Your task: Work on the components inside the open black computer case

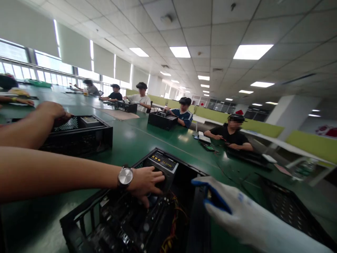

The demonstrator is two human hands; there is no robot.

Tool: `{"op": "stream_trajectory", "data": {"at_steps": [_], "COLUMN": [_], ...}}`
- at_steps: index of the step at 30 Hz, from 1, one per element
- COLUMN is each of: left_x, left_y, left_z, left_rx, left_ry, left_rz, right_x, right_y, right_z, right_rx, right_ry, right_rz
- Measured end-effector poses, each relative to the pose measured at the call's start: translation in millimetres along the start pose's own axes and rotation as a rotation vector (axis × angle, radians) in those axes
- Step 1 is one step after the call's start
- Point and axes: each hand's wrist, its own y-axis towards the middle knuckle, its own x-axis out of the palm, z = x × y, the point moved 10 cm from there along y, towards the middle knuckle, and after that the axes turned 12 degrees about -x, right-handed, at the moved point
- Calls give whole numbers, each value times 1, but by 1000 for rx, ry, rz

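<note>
My left hand (147, 181), bare and with a watch (125, 175) on its wrist, lies palm down with fingers spread on the power supply (164, 162). That unit sits at the far end of an open black computer case (86, 207) with dusty parts and yellow and red cables (172, 225) inside. Beside the case's right edge is my right hand (216, 200) in a white work glove with blue-coated fingers. Its fingers and thumb curl around a small brownish thing, blurred and mostly hidden.
To the left, another person's arm (34, 123) reaches into a second open case (86, 137). A perforated black panel (289, 207) lies at right on the green table (126, 133). Across the table, a person in black (234, 135) and a person in blue (185, 114) handle computer parts.
</note>
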Motion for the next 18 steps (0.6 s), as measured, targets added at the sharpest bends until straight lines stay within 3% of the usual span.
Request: {"op": "stream_trajectory", "data": {"at_steps": [2,3,5,9,13,16,18], "left_x": [21,29,37,24,-21,-47,-53], "left_y": [-1,-2,-4,-4,-20,-41,-51], "left_z": [0,3,12,19,11,3,2], "left_rx": [11,21,69,137,102,15,-26], "left_ry": [-32,-61,-80,40,80,41,38], "left_rz": [-90,-154,-247,-186,-53,-113,-178], "right_x": [66,93,124,149,184,227,248], "right_y": [7,7,9,24,43,60,67], "right_z": [-42,-50,-52,-35,-18,-17,-19], "right_rx": [-183,-242,-311,-379,-342,-379,-418], "right_ry": [-184,-291,-493,-764,-821,-782,-749], "right_rz": [-388,-551,-753,-924,-1044,-1135,-1203]}}
